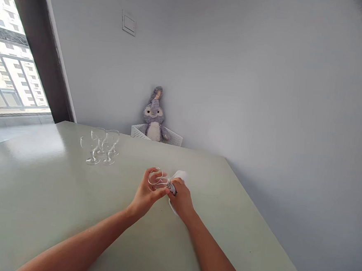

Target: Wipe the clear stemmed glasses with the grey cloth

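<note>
Above the middle of the table, my left hand [146,193] is closed round the bowl of a clear stemmed glass [157,178]. The glass lies tilted on its side, its rim toward the left. Its stem and foot end runs into a white cloth [180,175], which hides it. My right hand [181,197] grips that cloth, bunched around the foot end. Part of the cloth hangs below my right hand.
Several clear stemmed glasses [108,148] stand upright in a cluster at the back left of the pale green table [56,193]. Behind the table's far edge, a grey plush toy [154,117] sits in a white perforated basket [176,139]. A wall runs along the right.
</note>
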A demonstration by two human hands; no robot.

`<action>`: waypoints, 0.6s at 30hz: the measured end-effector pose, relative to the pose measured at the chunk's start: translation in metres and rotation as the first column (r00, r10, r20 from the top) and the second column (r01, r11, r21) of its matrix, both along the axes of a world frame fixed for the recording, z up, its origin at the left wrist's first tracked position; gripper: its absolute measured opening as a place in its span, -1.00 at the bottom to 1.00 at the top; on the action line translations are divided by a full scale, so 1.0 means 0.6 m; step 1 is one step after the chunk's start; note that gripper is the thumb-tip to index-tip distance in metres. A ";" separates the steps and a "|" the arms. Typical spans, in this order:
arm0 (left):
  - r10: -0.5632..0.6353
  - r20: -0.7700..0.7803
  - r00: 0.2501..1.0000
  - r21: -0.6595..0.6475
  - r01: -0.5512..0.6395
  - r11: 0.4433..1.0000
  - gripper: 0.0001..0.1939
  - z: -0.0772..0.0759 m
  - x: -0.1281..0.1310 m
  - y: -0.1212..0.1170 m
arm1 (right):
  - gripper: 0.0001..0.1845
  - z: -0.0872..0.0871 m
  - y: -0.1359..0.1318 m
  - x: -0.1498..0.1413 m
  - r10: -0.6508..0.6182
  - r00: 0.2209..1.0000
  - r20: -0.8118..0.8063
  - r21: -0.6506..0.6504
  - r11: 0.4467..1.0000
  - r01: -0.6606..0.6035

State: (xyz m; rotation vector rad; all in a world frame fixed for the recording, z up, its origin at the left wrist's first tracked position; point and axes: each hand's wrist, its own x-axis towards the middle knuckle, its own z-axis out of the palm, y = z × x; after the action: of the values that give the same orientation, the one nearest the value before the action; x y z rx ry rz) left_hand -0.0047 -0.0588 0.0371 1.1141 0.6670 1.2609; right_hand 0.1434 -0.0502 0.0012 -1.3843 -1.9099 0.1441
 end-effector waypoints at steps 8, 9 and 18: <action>0.136 0.090 0.987 -0.168 -0.119 0.979 -0.51 -0.010 0.000 0.015 | -0.75 -0.003 -0.002 0.007 -0.131 0.969 0.210 0.243 0.967 0.078; 0.165 0.107 0.981 -0.206 -0.140 0.969 -0.53 -0.013 -0.001 0.020 | -0.74 -0.001 -0.003 0.007 -0.146 0.961 0.236 0.280 0.957 0.076; 0.294 0.254 0.922 -0.356 -0.193 0.914 -0.58 -0.020 -0.016 0.047 | -0.81 -0.003 -0.014 -0.002 -0.036 0.954 0.299 0.304 0.951 -0.059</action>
State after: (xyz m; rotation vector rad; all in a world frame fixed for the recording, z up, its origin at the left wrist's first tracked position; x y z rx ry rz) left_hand -0.0141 -0.0305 0.0250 0.5586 0.7640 1.4384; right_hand 0.1420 -0.0589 -0.0004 -1.2326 -2.0799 -0.3701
